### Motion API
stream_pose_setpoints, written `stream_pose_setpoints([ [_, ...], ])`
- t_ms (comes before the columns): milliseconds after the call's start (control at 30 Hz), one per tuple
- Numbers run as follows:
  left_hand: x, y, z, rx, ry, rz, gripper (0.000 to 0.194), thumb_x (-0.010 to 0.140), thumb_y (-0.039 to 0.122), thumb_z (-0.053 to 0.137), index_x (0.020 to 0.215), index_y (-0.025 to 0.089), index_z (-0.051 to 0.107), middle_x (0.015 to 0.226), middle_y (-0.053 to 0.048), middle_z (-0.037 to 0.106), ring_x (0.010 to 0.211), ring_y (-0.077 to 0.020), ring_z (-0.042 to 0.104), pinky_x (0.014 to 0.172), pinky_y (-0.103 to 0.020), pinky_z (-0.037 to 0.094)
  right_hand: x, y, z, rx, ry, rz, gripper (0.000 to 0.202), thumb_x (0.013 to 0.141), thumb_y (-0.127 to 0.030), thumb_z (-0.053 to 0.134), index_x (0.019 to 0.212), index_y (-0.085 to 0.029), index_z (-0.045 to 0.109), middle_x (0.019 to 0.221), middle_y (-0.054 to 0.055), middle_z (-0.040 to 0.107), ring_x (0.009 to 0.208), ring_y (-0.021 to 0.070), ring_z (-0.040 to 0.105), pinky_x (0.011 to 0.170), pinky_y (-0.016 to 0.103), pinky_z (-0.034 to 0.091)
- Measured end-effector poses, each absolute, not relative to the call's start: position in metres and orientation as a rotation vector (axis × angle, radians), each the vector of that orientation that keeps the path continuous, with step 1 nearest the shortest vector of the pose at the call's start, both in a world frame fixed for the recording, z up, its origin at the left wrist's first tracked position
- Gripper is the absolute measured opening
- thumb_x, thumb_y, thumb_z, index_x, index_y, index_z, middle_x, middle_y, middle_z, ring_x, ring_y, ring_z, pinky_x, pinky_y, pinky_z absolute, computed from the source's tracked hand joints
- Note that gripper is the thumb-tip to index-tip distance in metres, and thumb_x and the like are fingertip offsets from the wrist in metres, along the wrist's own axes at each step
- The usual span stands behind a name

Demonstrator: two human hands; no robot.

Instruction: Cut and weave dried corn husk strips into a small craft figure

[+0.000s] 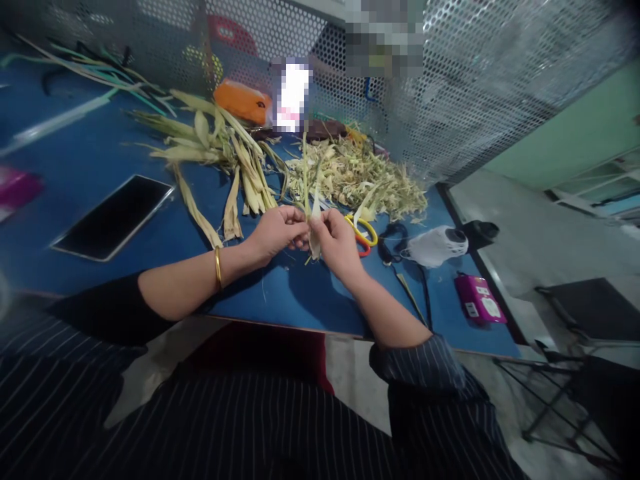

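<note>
Over blue table (253, 293), pale husk (315, 205) upright, pinched between left fingers (299, 230), right fingers (325, 230).

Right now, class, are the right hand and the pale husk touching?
Touching. The head view shows the right hand gripping the pale husk, with the thumb laid against its near side.

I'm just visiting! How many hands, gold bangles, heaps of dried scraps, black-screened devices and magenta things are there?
Hands: 2, left hand and right hand
Gold bangle: 1
Heap of dried scraps: 1
Black-screened device: 1
Magenta things: 2, magenta package at right, blurred magenta thing at left edge
Total: 7
</note>
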State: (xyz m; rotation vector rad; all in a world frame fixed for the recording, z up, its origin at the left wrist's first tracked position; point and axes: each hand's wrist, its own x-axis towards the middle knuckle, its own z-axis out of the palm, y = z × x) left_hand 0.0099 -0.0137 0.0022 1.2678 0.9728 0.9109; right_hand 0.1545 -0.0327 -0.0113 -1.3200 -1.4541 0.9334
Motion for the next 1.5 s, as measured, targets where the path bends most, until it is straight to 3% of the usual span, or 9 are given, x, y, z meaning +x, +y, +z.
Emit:
stream_pose_setpoints([
  [233,0.006,-0.008,0.005,1.232,0.989,0.975,0.012,0.080,0.024,0.065,0.073,0.017,0.059,0.061,0.001,0.059,0.049,-0.0080,0.053,0.043,-0.020,0.040,0.150,-0.023,-0.006,-1.308,-1.477,0.943,0.030,0.087,-0.045,0.061,0.074,-0.025,0.044,0.050,-0.008,0.048,0.039,0.0094,0.044,0.042,0.025,0.032],
  [400,0.003,-0.002,0.004,1.231,1.052,1.171,0.030,0.079,0.027,0.070,0.055,0.016,0.056,0.050,0.003,0.049,0.043,-0.0058,0.043,0.042,-0.021,0.034,0.140,-0.024,-0.001,-1.242,-1.509,1.065,0.030,0.086,-0.047,0.062,0.073,-0.023,0.050,0.053,-0.007,0.053,0.041,0.0076,0.046,0.044,0.024,0.035],
  [567,-0.002,0.004,0.008,1.177,1.038,1.241,0.016,0.083,0.027,0.067,0.072,0.016,0.071,0.050,0.004,0.048,0.043,-0.0058,0.041,0.043,-0.021,0.031,0.152,-0.031,0.006,-1.185,-1.411,1.295,0.028,0.076,-0.045,0.071,0.081,-0.021,0.059,0.067,-0.003,0.066,0.053,0.0091,0.060,0.051,0.023,0.047],
  [833,-0.004,0.008,0.009,1.262,0.987,1.287,0.025,0.081,0.039,0.073,0.071,0.016,0.070,0.050,0.004,0.047,0.042,-0.0057,0.040,0.042,-0.021,0.031,0.174,-0.035,0.010,-1.204,-1.218,1.349,0.023,0.073,-0.037,0.076,0.069,-0.018,0.062,0.055,-0.004,0.059,0.046,0.0069,0.054,0.045,0.021,0.042],
  [1200,-0.006,0.008,0.008,1.361,1.024,1.308,0.022,0.086,0.038,0.069,0.076,0.019,0.070,0.051,0.003,0.048,0.043,-0.0072,0.044,0.045,-0.022,0.034,0.172,-0.038,0.011,-1.180,-1.255,1.445,0.029,0.075,-0.046,0.074,0.082,-0.020,0.063,0.062,-0.003,0.062,0.048,0.0078,0.057,0.047,0.022,0.046],
  [1500,-0.005,0.006,0.008,1.388,1.041,1.353,0.023,0.085,0.041,0.070,0.076,0.019,0.070,0.051,0.003,0.048,0.044,-0.0073,0.044,0.044,-0.021,0.034,0.170,-0.040,0.012,-1.179,-1.276,1.416,0.015,0.076,-0.030,0.071,0.071,-0.019,0.060,0.055,-0.005,0.057,0.046,0.0076,0.054,0.046,0.022,0.044],
])
